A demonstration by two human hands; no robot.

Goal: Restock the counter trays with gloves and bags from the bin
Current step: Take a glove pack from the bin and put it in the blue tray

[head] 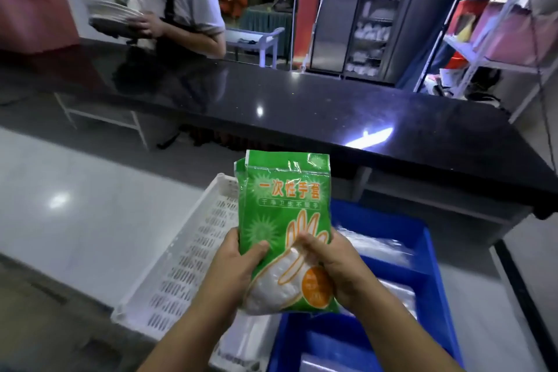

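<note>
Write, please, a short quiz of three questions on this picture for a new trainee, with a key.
1. True or false: the left hand and the right hand both hold the green glove packs.
2. What colour is the bin below the packs? A) red B) blue C) black
3. Fill in: the person behind the counter carries a stack of ____.
Key: 1 true; 2 B; 3 plates.
</note>
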